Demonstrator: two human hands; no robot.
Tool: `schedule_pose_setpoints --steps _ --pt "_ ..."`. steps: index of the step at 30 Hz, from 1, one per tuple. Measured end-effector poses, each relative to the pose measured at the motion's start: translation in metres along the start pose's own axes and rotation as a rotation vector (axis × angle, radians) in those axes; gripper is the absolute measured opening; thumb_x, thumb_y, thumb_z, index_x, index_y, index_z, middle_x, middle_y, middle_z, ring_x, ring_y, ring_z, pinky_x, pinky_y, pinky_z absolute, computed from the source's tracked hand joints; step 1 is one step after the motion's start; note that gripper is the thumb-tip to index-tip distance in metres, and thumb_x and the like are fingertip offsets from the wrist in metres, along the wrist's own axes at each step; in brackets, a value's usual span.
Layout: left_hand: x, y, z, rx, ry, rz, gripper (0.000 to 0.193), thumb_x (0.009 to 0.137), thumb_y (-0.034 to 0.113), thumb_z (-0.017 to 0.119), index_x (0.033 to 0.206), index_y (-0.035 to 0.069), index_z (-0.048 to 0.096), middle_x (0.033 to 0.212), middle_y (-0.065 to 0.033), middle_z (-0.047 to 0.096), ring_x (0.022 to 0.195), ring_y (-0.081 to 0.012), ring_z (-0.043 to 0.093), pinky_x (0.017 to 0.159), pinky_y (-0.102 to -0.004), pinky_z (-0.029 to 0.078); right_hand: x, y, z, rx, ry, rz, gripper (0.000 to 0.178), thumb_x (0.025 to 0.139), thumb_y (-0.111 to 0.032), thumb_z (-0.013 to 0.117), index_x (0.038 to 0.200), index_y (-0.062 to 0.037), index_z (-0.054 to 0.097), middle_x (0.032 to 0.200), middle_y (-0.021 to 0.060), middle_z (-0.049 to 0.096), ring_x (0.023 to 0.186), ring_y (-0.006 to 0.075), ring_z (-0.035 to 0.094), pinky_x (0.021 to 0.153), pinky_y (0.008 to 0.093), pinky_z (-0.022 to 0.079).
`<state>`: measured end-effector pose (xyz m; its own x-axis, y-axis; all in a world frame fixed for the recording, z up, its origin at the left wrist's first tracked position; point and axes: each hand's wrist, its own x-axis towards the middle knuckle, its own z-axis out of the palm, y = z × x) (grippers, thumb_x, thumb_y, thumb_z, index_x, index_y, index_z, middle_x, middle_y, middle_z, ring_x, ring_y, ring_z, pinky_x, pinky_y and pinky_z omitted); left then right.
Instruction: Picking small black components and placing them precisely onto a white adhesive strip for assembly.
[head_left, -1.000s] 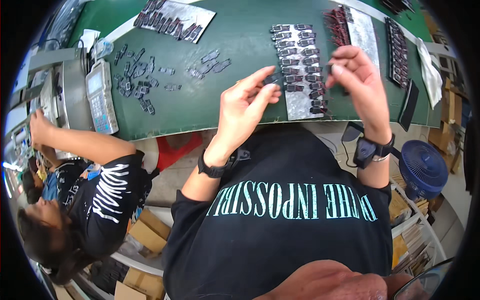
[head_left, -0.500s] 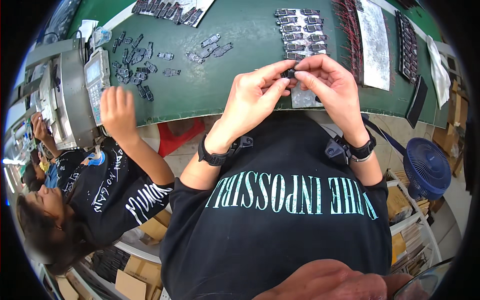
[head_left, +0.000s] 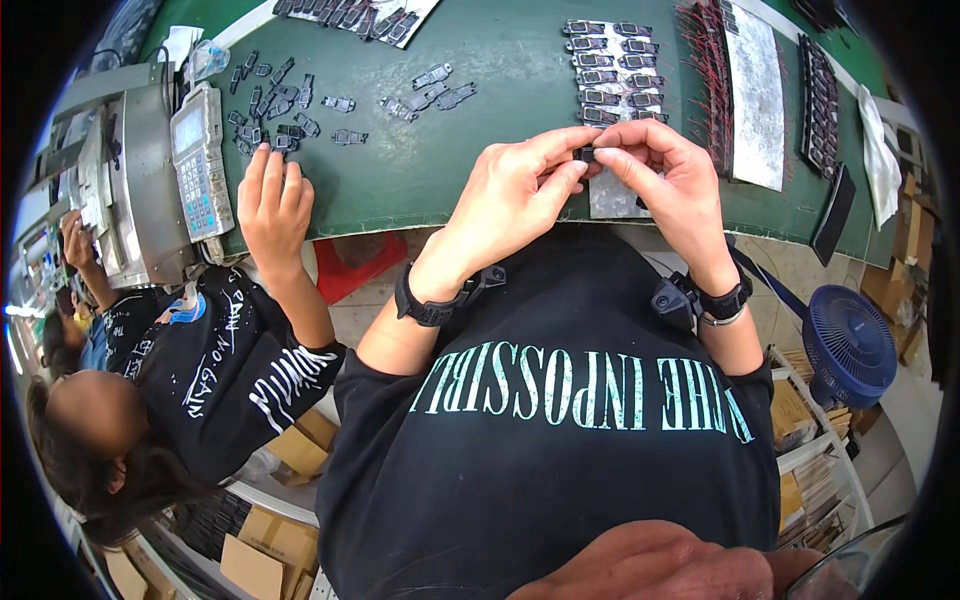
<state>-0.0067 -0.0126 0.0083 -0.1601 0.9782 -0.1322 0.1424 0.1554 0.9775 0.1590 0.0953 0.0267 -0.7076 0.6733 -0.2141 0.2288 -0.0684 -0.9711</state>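
Above the table's near edge, my left hand [head_left: 512, 192] and my right hand [head_left: 664, 172] meet fingertip to fingertip. Between them they pinch a small black plastic part [head_left: 585, 154], mostly covered by the fingers. Just beyond lies a silvery sheet [head_left: 612, 202] carrying two columns of small black rectangular modules [head_left: 598, 76]; my hands hide part of it.
At left, a co-worker's hand [head_left: 274, 205] touches a scatter of loose black modules [head_left: 283, 97] beside a grey keypad device [head_left: 200, 165]. Red-wired modules [head_left: 705, 90] and a pale sheet [head_left: 757, 110] lie right. A blue fan [head_left: 850, 345] stands off the table's right side.
The co-worker's hand has moved right, from the keypad device to the loose modules. My hands keep their pinch on the black part, with little movement; the whole view has shifted slightly.
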Motion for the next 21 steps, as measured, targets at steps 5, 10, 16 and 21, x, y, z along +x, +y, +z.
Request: schedule_pose_setpoints --steps 5,10,16,21 --pt "0.0 0.005 0.0 0.135 0.005 0.042 0.029 0.094 0.001 0.058 0.123 -0.002 0.062 0.097 -0.0123 0.075 0.089 -0.0168 0.073 0.08 -0.0295 0.059 0.003 0.002 0.002 -0.035 -0.016 0.013 0.019 0.093 -0.004 0.066 0.112 0.0007 0.064 0.101 0.0021 0.067 0.089 0.007 0.064 0.079 0.0215 0.051" --pt "0.001 0.009 -0.001 0.14 0.026 0.052 0.024 0.094 0.001 0.059 0.118 -0.002 0.058 0.095 -0.0123 0.075 0.088 -0.0165 0.073 0.079 -0.0291 0.059 0.005 0.0 0.0 -0.278 0.061 -0.058 0.019 0.094 -0.005 0.065 0.112 0.0016 0.062 0.101 0.0028 0.066 0.091 0.0079 0.064 0.082 0.0229 0.053" --pt "0.001 0.008 -0.001 0.1 0.001 0.042 0.022 0.093 0.0 0.06 0.114 -0.004 0.055 0.096 -0.0141 0.075 0.089 -0.0176 0.073 0.079 -0.029 0.059 0.004 -0.004 -0.004 0.003 -0.08 0.064 0.013 0.096 -0.005 0.062 0.106 0.0031 0.061 0.101 0.0044 0.065 0.092 0.0091 0.065 0.084 0.0249 0.054" --pt "0.001 0.01 0.001 0.074 -0.017 0.012 0.021 0.094 -0.001 0.059 0.113 -0.005 0.055 0.095 -0.0152 0.074 0.09 -0.0173 0.072 0.08 -0.0298 0.059 0.001 -0.005 -0.004 -0.079 -0.089 0.014 0.013 0.096 -0.002 0.062 0.107 0.004 0.06 0.1 0.0062 0.065 0.09 0.0111 0.065 0.081 0.0254 0.053"
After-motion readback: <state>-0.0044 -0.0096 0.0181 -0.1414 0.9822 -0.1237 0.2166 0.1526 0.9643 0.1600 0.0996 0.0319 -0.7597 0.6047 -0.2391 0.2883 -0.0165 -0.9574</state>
